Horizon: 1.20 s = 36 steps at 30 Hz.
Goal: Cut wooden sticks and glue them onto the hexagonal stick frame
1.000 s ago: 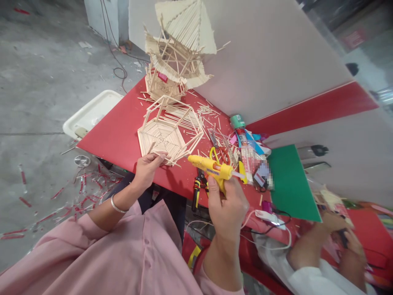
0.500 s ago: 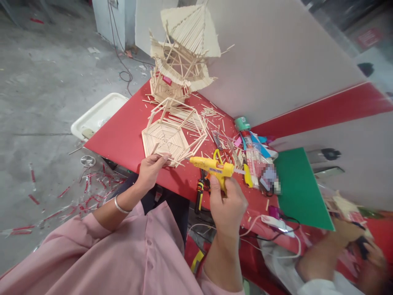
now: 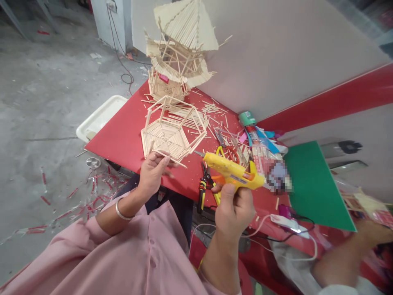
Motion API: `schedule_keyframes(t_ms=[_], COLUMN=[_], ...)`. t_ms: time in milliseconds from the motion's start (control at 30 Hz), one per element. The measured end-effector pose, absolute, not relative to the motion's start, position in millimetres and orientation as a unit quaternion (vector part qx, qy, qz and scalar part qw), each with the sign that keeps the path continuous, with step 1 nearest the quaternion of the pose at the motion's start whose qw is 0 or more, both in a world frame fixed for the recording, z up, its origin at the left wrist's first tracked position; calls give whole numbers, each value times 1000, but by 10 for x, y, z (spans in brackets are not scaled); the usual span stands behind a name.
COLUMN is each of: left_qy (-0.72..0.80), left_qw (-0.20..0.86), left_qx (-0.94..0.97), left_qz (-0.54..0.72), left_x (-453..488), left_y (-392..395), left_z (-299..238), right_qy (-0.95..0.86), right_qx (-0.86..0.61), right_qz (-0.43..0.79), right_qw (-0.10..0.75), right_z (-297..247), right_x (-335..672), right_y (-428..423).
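Note:
In the head view, my left hand (image 3: 153,170) is closed at the near edge of an openwork frame (image 3: 166,139) of thin wooden sticks. Its fingertips pinch a wooden stick (image 3: 180,164) that juts out to the right along that edge. The frame has a many-sided base of sticks laid in rings, with a raised rim on short posts. A yellow glue gun (image 3: 231,171) is gripped by my right hand (image 3: 235,209). Its nozzle points left toward the frame, apart from the stick. My right fingers wrap round the handle.
A tiered stick model with a roof (image 3: 184,49) stands at the far end of the red table (image 3: 119,135). Loose sticks (image 3: 211,107), black-and-yellow pliers (image 3: 202,188) and a green board (image 3: 319,188) lie about. Another person's arm (image 3: 337,254) is at lower right.
My right hand has drawn the glue gun to the right, away from the frame, and rolled it. My left hand stays at the frame's near edge with the stick.

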<state>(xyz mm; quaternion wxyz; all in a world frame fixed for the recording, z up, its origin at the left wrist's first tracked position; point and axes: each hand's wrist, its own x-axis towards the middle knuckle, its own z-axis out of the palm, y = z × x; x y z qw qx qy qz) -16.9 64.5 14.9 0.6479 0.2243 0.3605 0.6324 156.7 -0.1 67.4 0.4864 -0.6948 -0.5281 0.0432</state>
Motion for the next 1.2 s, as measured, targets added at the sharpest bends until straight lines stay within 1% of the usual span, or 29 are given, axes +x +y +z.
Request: schedule_keyframes(t_ms=[67, 167, 533, 733, 1200], left_qy=[365, 377, 376, 388, 395], left_qw=[637, 617, 604, 599, 597], left_qx=[204, 177, 157, 163, 179], left_qz=[648, 668, 685, 682, 675], left_x=[-146, -105, -94, -95, -108], left_y=[663, 698, 736, 760, 797], left_z=[189, 205, 189, 201, 189], right_qy=[-512, -499, -502, -512, -521], right_qx=[-687, -689, -701, -716, -710], right_qz=[65, 72, 73, 57, 69], right_qw=[512, 520, 500, 470, 469], right_z=[667, 661, 653, 665, 544], right_x=[1574, 1583, 1572, 1547, 1647], right_y=[-4, -16, -13, -8, -37])
